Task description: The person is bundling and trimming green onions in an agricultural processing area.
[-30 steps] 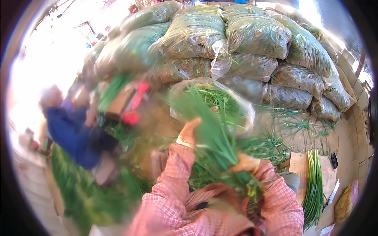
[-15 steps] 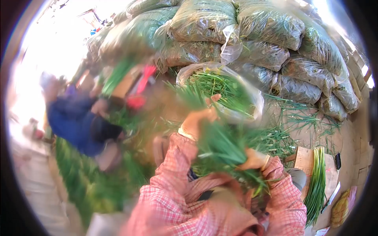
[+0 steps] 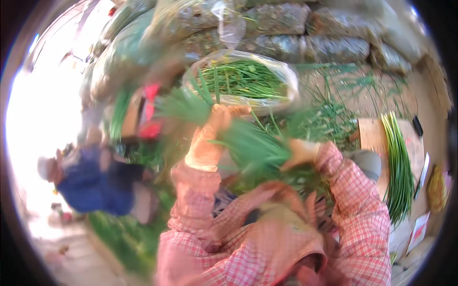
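Note:
My left hand (image 3: pixel 210 136), in an orange glove, closes round a bunch of green stalks (image 3: pixel 257 143) whose leaves fan out up and to the left. To its right, my gloved right hand (image 3: pixel 300 153) has its fingers round the same bunch near the other end. Motion blurs the stalks and the fingertips. Just beyond the hands sits an open clear plastic bag (image 3: pixel 292 81) with cut green stalks inside. Loose green bits lie scattered below and behind the bunch.
Stacked filled sacks (image 3: pixel 276 19) line the back. A board (image 3: pixel 369 138) at the right bears a neat bundle of stalks (image 3: pixel 398 167), with a knife (image 3: pixel 422 174) beside it. At the left, a co-worker in blue (image 3: pixel 100 186) bends near more greens.
My left hand has shifted left and up beside the bag, still on the bunch. The whole view has swung, so the board appears higher and the sacks are partly cut off.

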Demonstrator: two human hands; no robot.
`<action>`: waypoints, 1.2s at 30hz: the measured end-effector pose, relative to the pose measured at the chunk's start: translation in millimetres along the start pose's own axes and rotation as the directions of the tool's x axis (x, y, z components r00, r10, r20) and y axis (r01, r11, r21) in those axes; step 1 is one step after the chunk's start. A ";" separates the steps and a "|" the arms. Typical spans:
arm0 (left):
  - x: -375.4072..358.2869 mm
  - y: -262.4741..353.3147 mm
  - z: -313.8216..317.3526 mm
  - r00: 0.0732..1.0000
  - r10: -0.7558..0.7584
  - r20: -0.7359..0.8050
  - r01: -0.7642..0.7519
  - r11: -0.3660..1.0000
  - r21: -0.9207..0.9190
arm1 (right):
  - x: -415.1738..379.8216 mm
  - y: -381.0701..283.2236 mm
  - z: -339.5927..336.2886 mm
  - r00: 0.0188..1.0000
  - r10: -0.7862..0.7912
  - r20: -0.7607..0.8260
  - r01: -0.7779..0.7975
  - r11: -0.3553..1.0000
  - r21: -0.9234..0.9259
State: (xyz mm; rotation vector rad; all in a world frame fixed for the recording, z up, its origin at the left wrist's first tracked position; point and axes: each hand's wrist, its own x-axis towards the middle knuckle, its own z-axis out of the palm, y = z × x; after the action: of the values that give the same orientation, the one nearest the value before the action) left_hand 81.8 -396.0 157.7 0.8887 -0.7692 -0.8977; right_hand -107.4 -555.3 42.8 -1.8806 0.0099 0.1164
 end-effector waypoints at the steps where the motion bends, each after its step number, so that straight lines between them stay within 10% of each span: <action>1: -1.2 0.2 12.2 0.999 0.013 0.031 -0.014 0.999 0.046 | -2.7 8.7 -6.8 1.000 0.000 0.021 -0.003 0.991 0.132; 2: -2.6 2.9 25.1 0.996 0.033 0.085 -0.039 0.997 0.071 | -9.4 29.8 -11.7 0.984 -0.100 -0.147 0.087 0.992 -0.092; 3: -3.6 6.9 38.0 0.988 0.055 0.142 -0.068 0.994 0.089 | -27.2 12.9 -26.5 0.975 0.151 -0.163 -0.118 0.973 0.198; 6: 0.0 19.8 63.9 0.946 0.127 0.297 -0.156 0.985 0.076 | -28.6 74.5 -42.5 0.803 0.119 -0.584 -0.070 0.992 0.107; 10: 28.4 9.4 43.8 0.994 -0.033 0.102 -0.009 0.920 0.391 | -25.4 71.1 -49.4 0.688 0.239 -0.685 -0.061 0.960 0.274; 19: 19.9 27.8 28.0 1.000 0.022 0.022 -0.029 0.908 0.418 | -11.4 93.7 -38.5 0.618 0.180 -0.766 0.010 0.972 0.236; 21: 31.1 28.9 6.1 0.996 -0.012 -0.083 0.046 0.903 0.428 | -18.6 95.9 -47.9 0.610 0.309 -0.730 0.097 0.885 0.456; 23: 10.4 18.9 -13.5 0.987 -0.024 -0.158 0.090 0.901 0.424 | -21.9 93.6 -39.8 0.541 0.233 -0.808 -0.168 0.971 0.167; 25: -4.3 19.5 -14.8 0.980 -0.005 -0.197 0.083 0.915 0.394 | -2.3 102.5 -8.4 0.581 0.196 -0.790 0.118 0.940 0.320; 28: -13.7 16.9 -24.1 0.961 0.010 -0.276 0.094 0.928 0.361 | 11.2 34.6 74.4 0.688 0.455 -0.565 -0.129 0.843 0.522; 31: -33.2 8.6 -25.6 0.941 0.045 -0.336 0.090 0.922 0.376 | 48.4 39.9 169.6 0.797 0.601 0.053 -0.241 0.236 0.942; 36: -66.6 11.4 -9.8 0.899 0.180 -0.399 0.055 0.858 0.510 | 101.5 -16.7 182.9 0.832 0.553 0.034 -0.209 0.257 0.944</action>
State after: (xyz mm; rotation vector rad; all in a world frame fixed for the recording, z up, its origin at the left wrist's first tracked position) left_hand 65.8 -330.0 151.2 1.4703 -0.6430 -0.3967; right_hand -19.2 -371.1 -5.5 -0.6345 0.6631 0.1165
